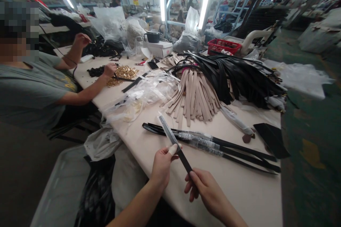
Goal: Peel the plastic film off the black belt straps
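A black strap (184, 161) is held up between my two hands, over the near edge of the table. Its far end is covered in clear plastic film (165, 126). My left hand (163, 165) pinches the strap around its middle, with a white covering on the thumb. Lower down, the fingers of my right hand (201, 186) are closed on the strap's near end. Just beyond my hands, several black straps (239, 150) lie side by side, partly wrapped in clear plastic.
A pile of beige strips (197, 95) and a heap of black straps (239, 74) cover the table's far right. Crumpled plastic (151, 90) lies left of them. A co-worker (34, 88) sits at left beside gold metal pieces (126, 72). A grey bin (61, 184) stands below the table.
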`<action>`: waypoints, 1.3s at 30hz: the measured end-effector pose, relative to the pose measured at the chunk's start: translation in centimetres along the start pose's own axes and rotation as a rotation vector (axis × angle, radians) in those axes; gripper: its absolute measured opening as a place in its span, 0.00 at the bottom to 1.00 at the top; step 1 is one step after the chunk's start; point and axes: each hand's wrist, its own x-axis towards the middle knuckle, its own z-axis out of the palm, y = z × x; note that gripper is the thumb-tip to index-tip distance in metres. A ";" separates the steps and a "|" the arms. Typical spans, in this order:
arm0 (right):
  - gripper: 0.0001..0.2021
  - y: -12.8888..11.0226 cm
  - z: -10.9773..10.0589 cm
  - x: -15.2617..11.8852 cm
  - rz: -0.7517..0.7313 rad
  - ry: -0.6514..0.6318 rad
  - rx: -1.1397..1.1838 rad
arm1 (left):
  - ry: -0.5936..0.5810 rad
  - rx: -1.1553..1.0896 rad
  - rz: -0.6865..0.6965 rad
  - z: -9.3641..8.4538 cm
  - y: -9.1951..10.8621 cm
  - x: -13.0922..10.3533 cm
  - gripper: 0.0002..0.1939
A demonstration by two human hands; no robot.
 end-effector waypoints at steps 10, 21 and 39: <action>0.25 1.4 0.0 -1.2 0.040 -0.027 -0.036 | -0.114 -0.106 -0.141 -0.2 -1.0 -0.8 0.22; 0.27 2.2 1.8 -1.5 0.099 0.063 -0.027 | -0.037 -0.166 -0.078 1.5 -1.6 -1.6 0.21; 0.27 2.9 1.9 -2.1 -0.023 0.141 -0.047 | -0.135 -0.105 -0.230 2.1 -4.7 -5.3 0.26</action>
